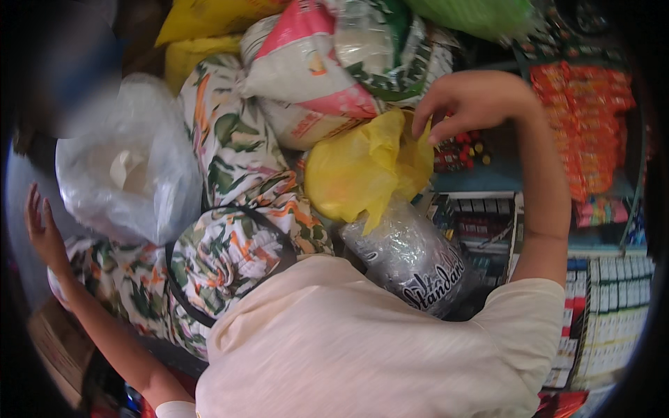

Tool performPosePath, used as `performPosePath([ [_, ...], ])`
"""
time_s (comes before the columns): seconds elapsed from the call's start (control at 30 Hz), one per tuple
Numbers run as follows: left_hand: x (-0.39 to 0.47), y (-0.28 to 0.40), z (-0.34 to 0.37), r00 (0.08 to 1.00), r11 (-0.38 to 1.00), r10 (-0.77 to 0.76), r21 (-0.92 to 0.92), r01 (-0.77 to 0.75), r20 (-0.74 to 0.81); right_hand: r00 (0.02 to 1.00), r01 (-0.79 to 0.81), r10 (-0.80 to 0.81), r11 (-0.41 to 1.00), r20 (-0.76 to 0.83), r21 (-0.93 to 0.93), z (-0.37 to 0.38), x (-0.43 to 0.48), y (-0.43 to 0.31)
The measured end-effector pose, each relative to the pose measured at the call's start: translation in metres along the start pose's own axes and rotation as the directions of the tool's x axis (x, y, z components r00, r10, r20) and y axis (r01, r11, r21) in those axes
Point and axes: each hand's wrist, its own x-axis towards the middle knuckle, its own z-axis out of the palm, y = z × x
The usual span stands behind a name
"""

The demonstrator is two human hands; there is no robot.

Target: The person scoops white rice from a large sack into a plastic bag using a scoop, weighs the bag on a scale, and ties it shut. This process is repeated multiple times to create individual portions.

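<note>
My right hand (473, 102) is bent over a yellow plastic bag (347, 172), thumb and forefinger apart at its upper right edge. Whether the fingertips touch the bag I cannot tell. Far out to the left, my left hand (47, 232) has its fingers spread and holds nothing. Beside it, a clear plastic bag (172, 204) stands wide at the top, with a pale scoop (125, 170) lying in whitish contents. Patterned cloth trousers (225, 130) cover my legs, between the two bags.
A pink and white sack (298, 78) and a clear wrapped bundle (366, 47) stand ahead. A clear printed plastic bag (418, 261) is by my right side. Orange sachets (580, 125) hang at right above shelved small boxes (611, 303). A cardboard box (57, 345) sits lower left.
</note>
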Motion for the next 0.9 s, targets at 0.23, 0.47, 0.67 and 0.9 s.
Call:
performPosePath([
  [0.23, -0.015, -0.104, 0.04, 0.88, 0.841, -0.312, -0.326, 0.431, 0.357, 0.992, 0.117, -0.129, 0.941, 0.015, 0.319, 0.092, 0.119, 0.062],
  [0.47, -0.032, -0.097, -0.01, 0.842, 0.826, -0.411, -0.247, 0.506, 0.35, 0.959, 0.277, -0.28, 0.889, -0.046, 0.365, 0.084, 0.118, 0.044],
  [0.67, -0.045, -0.091, -0.02, 0.823, 0.831, -0.425, -0.197, 0.52, 0.376, 0.812, 0.336, -0.185, 0.924, -0.554, 0.183, 0.14, 0.149, 0.059],
  [0.9, -0.042, -0.087, -0.006, 0.827, 0.868, -0.359, -0.171, 0.466, 0.433, 0.822, 0.103, 0.03, 0.974, -0.569, 0.2, 0.153, 0.145, 0.027],
])
